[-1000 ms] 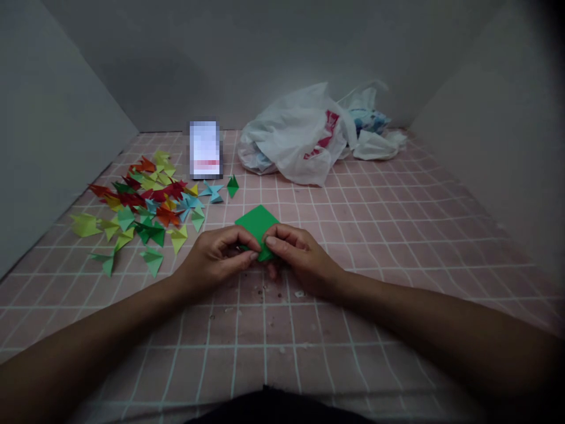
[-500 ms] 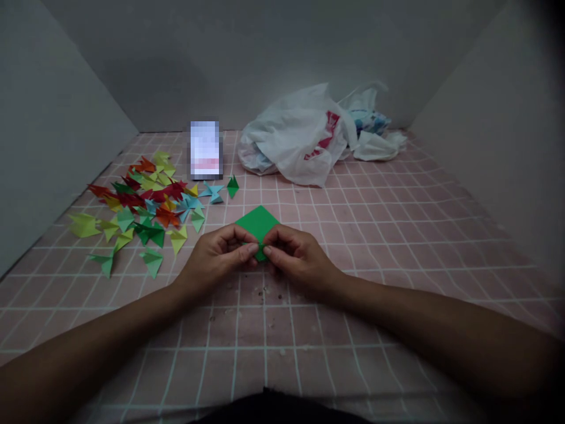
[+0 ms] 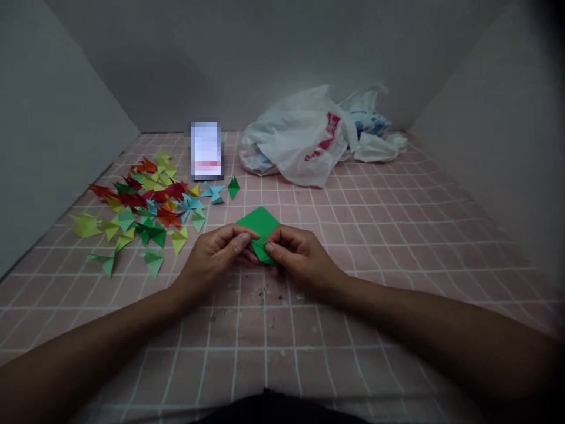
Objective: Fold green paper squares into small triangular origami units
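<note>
Now gripped: your green paper point(image 3: 259, 225) was pinched at its near end, over the pink mat point(image 3: 335, 330).
Left hand point(image 3: 214, 253): fingers curled, thumb pressed on the paper.
Right hand point(image 3: 300, 253): closed on it likewise.
Beside them: folded paper shapes point(image 3: 168, 217) lay scattered leftward.

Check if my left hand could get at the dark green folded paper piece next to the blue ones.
Probably yes, once it lets go: the left hand is pinching the green paper square, and the dark green folded paper piece lies just ahead of it, with nothing standing between them.
</note>
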{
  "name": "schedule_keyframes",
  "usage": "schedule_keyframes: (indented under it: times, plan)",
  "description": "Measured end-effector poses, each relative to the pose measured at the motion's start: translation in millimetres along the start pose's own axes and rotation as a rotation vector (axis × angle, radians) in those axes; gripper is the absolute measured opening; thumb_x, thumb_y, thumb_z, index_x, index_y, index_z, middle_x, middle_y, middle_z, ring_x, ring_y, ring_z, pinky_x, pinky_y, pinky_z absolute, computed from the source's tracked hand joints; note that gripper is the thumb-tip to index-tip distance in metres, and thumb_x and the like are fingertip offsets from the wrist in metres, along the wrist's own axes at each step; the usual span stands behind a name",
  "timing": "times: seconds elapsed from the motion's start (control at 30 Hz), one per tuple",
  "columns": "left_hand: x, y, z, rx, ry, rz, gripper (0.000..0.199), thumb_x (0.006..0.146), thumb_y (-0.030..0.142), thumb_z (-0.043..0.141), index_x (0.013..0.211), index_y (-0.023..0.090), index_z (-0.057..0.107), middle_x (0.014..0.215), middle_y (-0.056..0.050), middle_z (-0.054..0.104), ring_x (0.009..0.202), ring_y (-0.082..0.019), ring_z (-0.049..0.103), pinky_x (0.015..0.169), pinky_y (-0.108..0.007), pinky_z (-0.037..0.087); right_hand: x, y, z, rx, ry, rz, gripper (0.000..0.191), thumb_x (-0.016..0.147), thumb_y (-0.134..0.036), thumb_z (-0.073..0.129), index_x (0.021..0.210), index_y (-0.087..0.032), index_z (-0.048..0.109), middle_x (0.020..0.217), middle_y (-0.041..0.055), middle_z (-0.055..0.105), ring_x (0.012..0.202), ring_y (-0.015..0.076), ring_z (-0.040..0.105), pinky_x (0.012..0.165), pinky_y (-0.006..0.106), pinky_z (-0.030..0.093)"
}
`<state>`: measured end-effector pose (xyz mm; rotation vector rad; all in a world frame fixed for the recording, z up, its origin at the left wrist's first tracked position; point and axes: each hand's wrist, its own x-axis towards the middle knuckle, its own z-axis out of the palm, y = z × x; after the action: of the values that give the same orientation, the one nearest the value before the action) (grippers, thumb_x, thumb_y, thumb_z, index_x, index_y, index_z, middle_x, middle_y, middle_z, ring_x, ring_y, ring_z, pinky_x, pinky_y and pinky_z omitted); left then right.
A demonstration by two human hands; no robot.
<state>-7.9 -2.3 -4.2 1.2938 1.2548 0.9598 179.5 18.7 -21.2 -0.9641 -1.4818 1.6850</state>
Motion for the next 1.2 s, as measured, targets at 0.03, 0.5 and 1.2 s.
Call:
schedule_keyframes:
  times: [0.03,0.5,1.2]
  plan:
    - [0.0,-0.5,0.4,-0.031,-0.006,-0.017,0.018,0.09,0.035,0.063,0.094,0.017,0.066,0.07,0.0,0.071,0.063,-0.014,0.07,0.062,-0.024,0.059,0.0,0.2,0.0,0.014,0.013,0.0,0.019,0.087,-0.031,0.062,0.075,-0.02,0.052,0.059,-0.0057,0.052,0.048,0.0089,0.051,0.046,0.022,0.04]
    - [0.0,-7.4,4.6,-0.15,-0.185,-0.126,0.015,0.086,0.029,0.07,0.08,0.016,0.066,0.078,-0.003,0.075,0.066,-0.012,0.07,0.063,-0.024,0.06,0.8,4.5,1.2,0.128,0.041,-0.016,0.022,0.088,-0.034,0.064,0.077,-0.02,0.051,0.061,-0.0042,0.058,0.051,0.0091,0.052,0.049,0.022,0.041]
    - [-2.6,-2.4,2.2,0.002,-0.096,-0.092,0.013,0.08,0.026,0.067,0.074,0.018,0.059,0.062,0.002,0.065,0.055,-0.011,0.063,0.055,-0.022,0.05,2.3,4.5,2.0,0.101,-0.024,0.056,0.015,0.083,-0.028,0.064,0.077,-0.02,0.052,0.06,-0.0061,0.055,0.047,0.0092,0.055,0.045,0.022,0.046]
